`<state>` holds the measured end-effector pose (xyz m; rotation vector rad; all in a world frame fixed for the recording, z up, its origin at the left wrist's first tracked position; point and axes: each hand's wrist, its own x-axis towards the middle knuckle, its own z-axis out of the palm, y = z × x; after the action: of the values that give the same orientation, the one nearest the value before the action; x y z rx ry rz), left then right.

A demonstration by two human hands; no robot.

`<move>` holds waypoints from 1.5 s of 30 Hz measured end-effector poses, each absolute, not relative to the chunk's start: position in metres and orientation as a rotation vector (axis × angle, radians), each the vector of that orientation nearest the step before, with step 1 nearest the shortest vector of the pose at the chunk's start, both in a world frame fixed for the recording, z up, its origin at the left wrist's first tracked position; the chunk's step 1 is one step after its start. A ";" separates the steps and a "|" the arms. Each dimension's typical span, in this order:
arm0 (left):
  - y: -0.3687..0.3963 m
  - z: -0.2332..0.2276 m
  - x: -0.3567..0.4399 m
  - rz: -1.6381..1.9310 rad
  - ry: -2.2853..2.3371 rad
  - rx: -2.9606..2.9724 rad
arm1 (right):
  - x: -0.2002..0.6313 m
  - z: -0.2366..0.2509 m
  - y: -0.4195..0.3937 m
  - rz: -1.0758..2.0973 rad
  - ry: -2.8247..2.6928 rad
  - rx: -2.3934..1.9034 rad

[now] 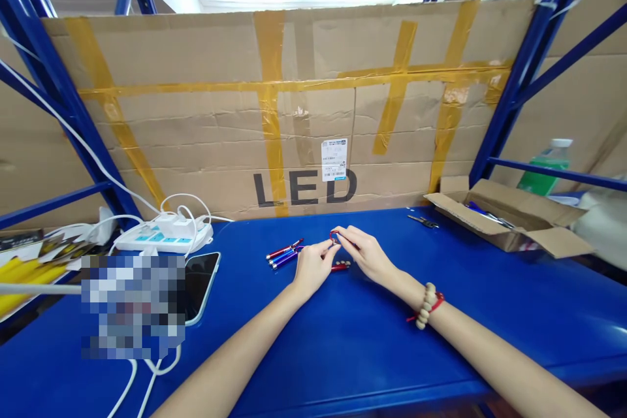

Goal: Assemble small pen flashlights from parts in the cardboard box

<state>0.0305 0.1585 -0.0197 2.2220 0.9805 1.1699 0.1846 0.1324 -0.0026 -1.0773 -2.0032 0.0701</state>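
Note:
My left hand (313, 266) is closed, its thumb and forefinger pinching a small metallic piece too tiny to make out. My right hand (368, 253) pinches a small red loop (334, 234) just above it, so both sets of fingertips nearly meet. Below them on the blue table lies a red metal tube (339, 267) with small silvery bits beside it, partly hidden by my left hand. To the left of that hand, slim pen-like metal tubes lie side by side: a red tube (281, 252), a blue tube (283, 257) and a purple tube (286, 260).
At left are a white power strip (166, 235) with cables, a phone (202, 284) and a blurred-out patch. Keys (423, 221) lie at the back right, near an open cardboard box (509, 212). A tall cardboard sheet (220, 144) closes off the table's back between blue posts.

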 end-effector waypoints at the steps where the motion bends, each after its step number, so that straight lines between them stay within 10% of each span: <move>1: 0.159 -0.019 0.030 1.163 0.981 2.222 | 0.184 -0.003 0.133 0.084 -1.992 -1.080; 45: 0.159 -0.017 0.031 1.310 1.101 2.067 | 0.185 -0.004 0.140 0.088 -1.785 -1.248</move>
<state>0.0312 0.1590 -0.0174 2.0665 1.1015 1.3104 0.1848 0.1397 -0.0044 -1.2480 -1.7848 0.0882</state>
